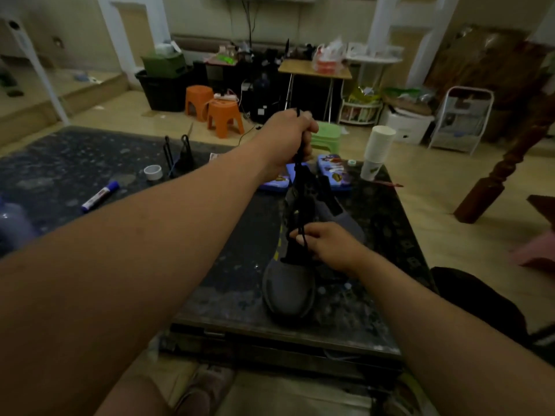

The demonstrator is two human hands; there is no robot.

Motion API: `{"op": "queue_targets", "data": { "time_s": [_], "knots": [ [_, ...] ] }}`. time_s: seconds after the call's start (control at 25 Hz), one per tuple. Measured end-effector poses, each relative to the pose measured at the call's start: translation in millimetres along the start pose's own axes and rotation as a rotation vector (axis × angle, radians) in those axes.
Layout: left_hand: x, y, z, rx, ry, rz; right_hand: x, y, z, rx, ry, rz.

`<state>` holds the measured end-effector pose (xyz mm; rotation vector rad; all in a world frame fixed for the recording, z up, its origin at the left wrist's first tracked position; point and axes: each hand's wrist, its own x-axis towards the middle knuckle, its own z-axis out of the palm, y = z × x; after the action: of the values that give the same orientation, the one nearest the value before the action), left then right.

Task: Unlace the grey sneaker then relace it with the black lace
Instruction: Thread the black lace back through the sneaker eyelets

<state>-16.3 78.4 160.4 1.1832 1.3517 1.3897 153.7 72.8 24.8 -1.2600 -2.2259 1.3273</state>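
I have the sneaker (288, 289) lying on the table (225, 280), toe towards me and close to the near edge, heel pointing away. The left hand (286, 136) is raised well above the heel end, its fingers (309, 127) closed tight round the lace (300, 181), which runs taut from the fist down to the eyelets. The right hand (327, 244) sits on the middle of the sneaker, fingers curled, thumb and forefinger pinching the lace just above the eyelets. To the right of the sneaker a narrow strip of bare table runs to the right edge. To the left the table opens wide, with a marker (100, 196) and a tape roll (153, 172) well apart from the sneaker. Beyond the heel lie blue cases (335, 175), and a stack of cups (378, 151) stands at the far right corner.
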Motion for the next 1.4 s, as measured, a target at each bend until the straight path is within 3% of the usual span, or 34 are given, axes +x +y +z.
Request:
{"op": "queue_targets", "data": {
  "time_s": [0.12, 0.2, 0.28, 0.4, 0.6, 0.72, 0.88, 1.08, 1.32, 1.4],
  "knots": [
    [13.6, -34.5, -2.0, 0.200, 0.032, 0.006, 22.3, 16.7, 1.3, -0.162, 0.018, -0.134],
    [19.6, -83.3, -3.6, 0.451, -0.055, -0.068, 31.5, 29.5, 1.8, -0.466, 0.174, -0.279],
    [18.2, -129.7, -4.1, 0.502, -0.162, -0.149, 33.8, 37.2, -1.6, -0.732, 0.271, -0.418],
    [21.6, -149.2, -2.0, 0.478, -0.155, -0.143, 37.5, 27.4, -17.3, -0.612, 0.234, -0.464],
    [19.5, -134.1, 0.9, 0.437, -0.095, -0.117, 51.8, 8.3, -25.2, -0.420, 0.311, -0.294],
    [25.1, -92.0, 3.4, 0.160, 0.041, -0.089, 56.1, 2.8, -22.7, -0.442, 0.129, -0.217],
    [42.4, 13.2, 4.7, -0.153, 0.085, 0.020, 49.1, 8.2, -11.2, -0.352, -0.026, -0.227],
    [49.9, 42.0, 17.8, -0.179, 0.082, 0.007, 39.4, 13.6, -6.6, -0.330, 0.014, -0.267],
    [54.3, 25.7, 16.5, -0.305, 0.087, -0.040, 40.1, 14.5, -0.3, -0.442, 0.004, -0.166],
    [56.3, 25.0, 9.0, -0.197, 0.067, -0.039, 40.1, 14.3, 2.1, -0.473, 0.073, -0.195]
  ]
}}
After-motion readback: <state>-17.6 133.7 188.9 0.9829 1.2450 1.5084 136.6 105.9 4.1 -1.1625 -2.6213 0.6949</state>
